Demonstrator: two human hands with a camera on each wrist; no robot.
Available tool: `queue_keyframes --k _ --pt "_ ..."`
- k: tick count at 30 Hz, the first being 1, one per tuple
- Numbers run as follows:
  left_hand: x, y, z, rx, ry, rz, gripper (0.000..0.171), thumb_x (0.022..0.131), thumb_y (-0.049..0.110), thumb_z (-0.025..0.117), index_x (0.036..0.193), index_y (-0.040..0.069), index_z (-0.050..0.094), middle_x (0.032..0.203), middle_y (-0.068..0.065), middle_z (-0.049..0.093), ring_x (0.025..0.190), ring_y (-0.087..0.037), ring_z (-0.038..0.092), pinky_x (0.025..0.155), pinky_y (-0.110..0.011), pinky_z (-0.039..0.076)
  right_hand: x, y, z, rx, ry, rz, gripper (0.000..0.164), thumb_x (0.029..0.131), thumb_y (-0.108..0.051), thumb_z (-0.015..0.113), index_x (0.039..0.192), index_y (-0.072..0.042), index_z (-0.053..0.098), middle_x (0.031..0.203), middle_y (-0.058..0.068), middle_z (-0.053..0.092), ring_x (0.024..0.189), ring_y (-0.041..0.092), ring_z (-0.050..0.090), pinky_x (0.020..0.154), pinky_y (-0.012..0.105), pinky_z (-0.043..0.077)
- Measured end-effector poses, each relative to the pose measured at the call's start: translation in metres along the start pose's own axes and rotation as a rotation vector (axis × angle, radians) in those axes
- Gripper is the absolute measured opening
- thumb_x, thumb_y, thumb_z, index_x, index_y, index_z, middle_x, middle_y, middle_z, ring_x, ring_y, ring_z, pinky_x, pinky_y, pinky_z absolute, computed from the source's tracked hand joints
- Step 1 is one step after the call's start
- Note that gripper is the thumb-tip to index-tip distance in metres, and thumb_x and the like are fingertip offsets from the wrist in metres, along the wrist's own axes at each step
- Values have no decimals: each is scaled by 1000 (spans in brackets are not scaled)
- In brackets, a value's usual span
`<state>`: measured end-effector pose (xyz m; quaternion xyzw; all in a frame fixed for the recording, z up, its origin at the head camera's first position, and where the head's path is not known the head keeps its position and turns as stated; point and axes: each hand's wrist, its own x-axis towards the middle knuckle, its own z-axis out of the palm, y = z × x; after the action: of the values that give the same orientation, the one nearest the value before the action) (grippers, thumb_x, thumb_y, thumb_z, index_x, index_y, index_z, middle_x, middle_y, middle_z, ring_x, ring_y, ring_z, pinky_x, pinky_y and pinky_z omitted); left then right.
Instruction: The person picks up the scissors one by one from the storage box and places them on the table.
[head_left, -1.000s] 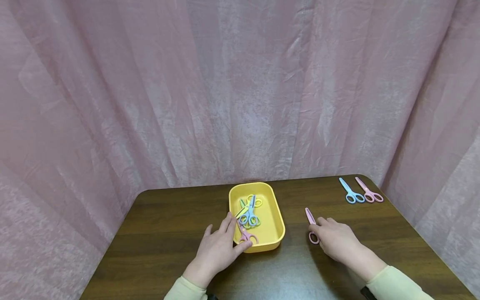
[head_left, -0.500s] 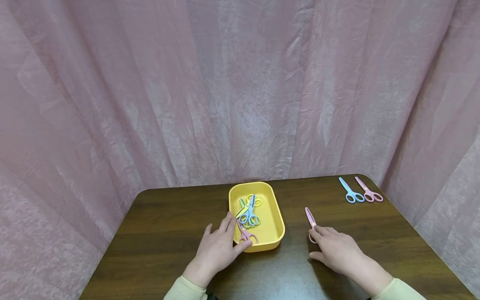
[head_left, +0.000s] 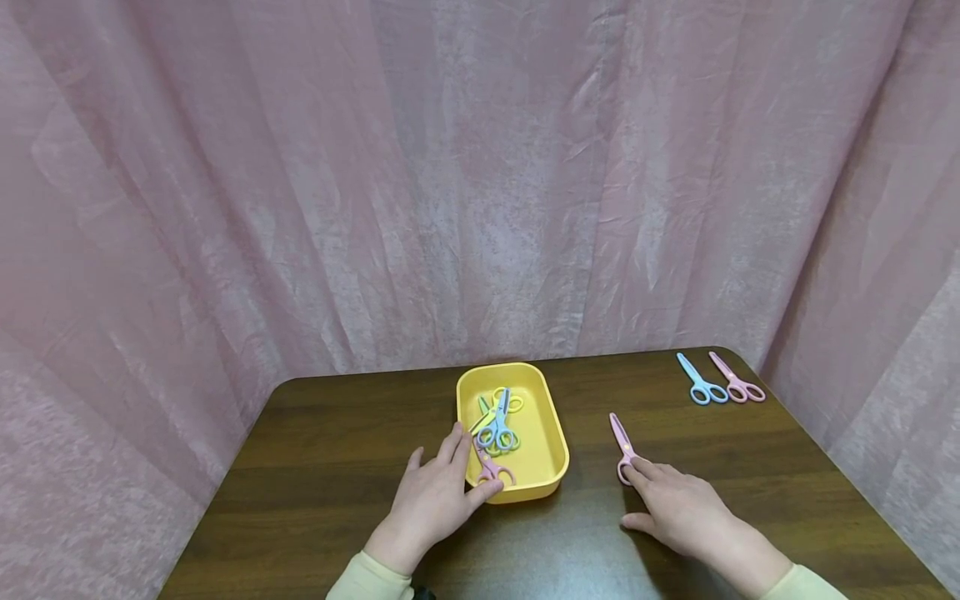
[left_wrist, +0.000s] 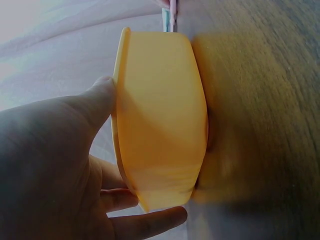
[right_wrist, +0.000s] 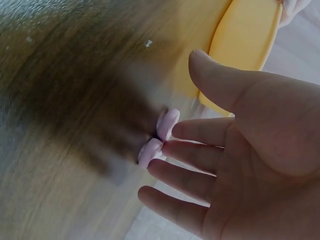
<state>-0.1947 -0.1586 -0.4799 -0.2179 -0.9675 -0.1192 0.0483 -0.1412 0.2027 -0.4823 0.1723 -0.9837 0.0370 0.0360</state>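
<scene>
My left hand point(head_left: 435, 496) lies at the near left corner of a yellow plastic tray point(head_left: 557, 450), thumb and straight fingers touching its rim. In the left wrist view the tray's outer wall point(left_wrist: 160, 110) stands beside the spread fingers. Inside the tray, blue scissors point(head_left: 497, 427) overlap yellow and green ones, with pink scissors point(head_left: 487, 467) nearest the hand. To the right, my right hand point(head_left: 678, 508) has its straight fingertips at the handles of another pair of pink scissors point(head_left: 622, 437) lying on the table. From the right wrist, those handle loops point(right_wrist: 167, 124) show right at the fingertips, thumb held apart.
Light blue scissors point(head_left: 701, 385) and a further pink pair point(head_left: 733, 382) lie side by side near the back right corner of the brown wooden table point(head_left: 337, 450). A pink curtain point(head_left: 480, 183) hangs behind and at both sides.
My right hand's thumb has swung away from the pink scissors and the fingers have straightened and slid back off them, uncovering more of the handles. The left hand and tray stay in place.
</scene>
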Motion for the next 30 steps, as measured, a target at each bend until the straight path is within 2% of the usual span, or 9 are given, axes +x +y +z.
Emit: queue_keyframes --k 9,14,30 --pt "1 1 -1 -11 1 -9 91 103 69 64 161 0 53 170 -20 45 141 -35 62 118 -72 38 2 1 0 22 16 6 67 90 -45 91 137 -1 72 147 22 67 130 43 68 100 60 58" --pt "1 2 -3 -12 -5 -5 92 104 71 62 161 0 53 170 -20 46 140 -36 63 118 -72 38 5 3 2 32 -9 34 68 91 -46 90 137 2 72 146 26 66 132 46 66 103 61 56" --pt "0 2 -4 -14 -4 -7 92 103 70 64 161 0 54 170 -20 46 140 -36 63 117 -73 38 7 8 4 27 -3 22 65 91 -44 90 136 0 72 144 24 67 129 48 66 104 62 55"
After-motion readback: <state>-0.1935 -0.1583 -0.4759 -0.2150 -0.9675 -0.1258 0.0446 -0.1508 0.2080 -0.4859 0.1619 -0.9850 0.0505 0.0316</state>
